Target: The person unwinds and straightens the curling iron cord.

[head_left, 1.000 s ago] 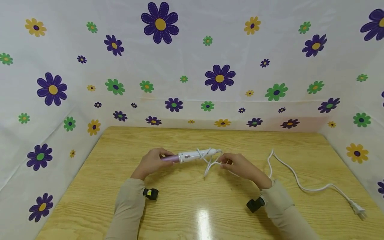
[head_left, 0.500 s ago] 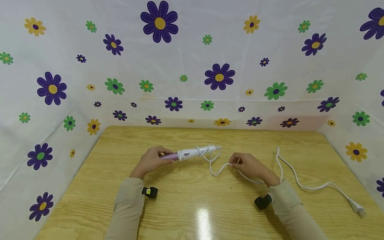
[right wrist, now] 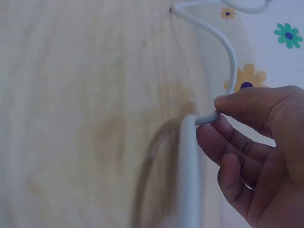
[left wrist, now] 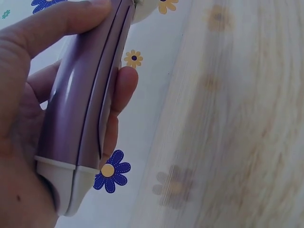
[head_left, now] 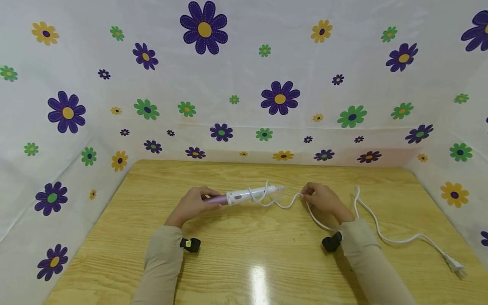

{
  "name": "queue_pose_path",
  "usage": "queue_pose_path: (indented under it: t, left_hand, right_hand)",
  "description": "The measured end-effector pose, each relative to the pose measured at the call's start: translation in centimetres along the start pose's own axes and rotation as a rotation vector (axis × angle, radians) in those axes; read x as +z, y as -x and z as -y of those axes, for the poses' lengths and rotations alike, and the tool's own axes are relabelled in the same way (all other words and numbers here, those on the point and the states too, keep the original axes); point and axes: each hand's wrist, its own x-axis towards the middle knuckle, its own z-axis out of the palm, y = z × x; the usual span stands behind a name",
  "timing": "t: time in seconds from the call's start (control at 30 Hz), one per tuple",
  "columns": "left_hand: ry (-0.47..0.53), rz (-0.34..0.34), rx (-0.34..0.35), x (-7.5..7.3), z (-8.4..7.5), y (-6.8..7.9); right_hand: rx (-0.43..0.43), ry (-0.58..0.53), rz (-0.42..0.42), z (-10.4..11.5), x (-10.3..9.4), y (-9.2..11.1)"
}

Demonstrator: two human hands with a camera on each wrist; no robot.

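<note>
My left hand (head_left: 189, 206) grips a curling iron (head_left: 239, 196) by its purple barrel (left wrist: 80, 95), which is split lengthwise and ends in a white tip. The white handle points right, with a loop of its white cord (right wrist: 190, 185) wound loosely around it. My right hand (head_left: 324, 199) pinches that cord between thumb and fingertips, right of the handle's end. Between hand and handle the cord hangs in a slack wave. From the pinch, the rest of it curves down toward the right wrist and passes behind the forearm.
Farther right, the cord makes a narrow bend and runs across the wooden table (head_left: 228, 262) to a white two-pin plug (head_left: 454, 264) near the right edge. A flower-printed sheet (head_left: 236, 63) walls in the back and sides. Each wrist carries a small black camera.
My right hand has moved right and slightly up, drawing the cord away from the handle. The loop around the handle now sits looser. The left hand stays nearly in place.
</note>
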Motion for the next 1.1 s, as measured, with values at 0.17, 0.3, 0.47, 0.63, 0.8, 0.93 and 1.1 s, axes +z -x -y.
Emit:
queue_pose_path:
  t: [0.17, 0.3, 0.47, 0.63, 0.8, 0.93, 1.1]
  left_hand:
    - [0.005, 0.009, 0.002, 0.1, 0.2, 0.0]
    - [-0.001, 0.015, 0.010, 0.2, 0.4, 0.0]
    - [-0.012, 0.019, -0.002, 0.3, 0.5, -0.1]
    - [-0.032, -0.015, -0.035, 0.4, 0.9, -0.2]
    - [-0.042, -0.058, -0.057, 0.1, 1.5, -0.2]
    - [-0.040, -0.068, -0.065, -0.1, 1.6, -0.2]
    - [-0.036, -0.079, -0.061, -0.4, 1.4, -0.3]
  right_hand:
    - [0.039, -0.021, -0.085, 0.3, -1.4, -0.1]
    - [0.047, -0.057, -0.160, 0.6, -2.6, 0.2]
    - [0.028, -0.194, -0.221, 1.0, -4.0, 1.3]
    - [-0.047, -0.278, -0.233, 1.2, -5.1, 3.3]
    - [-0.116, -0.250, -0.199, 0.4, -5.2, 5.5]
    - [-0.135, -0.216, -0.139, -0.6, -4.9, 7.1]
    - [-0.142, -0.200, -0.073, -1.5, -4.9, 8.4]
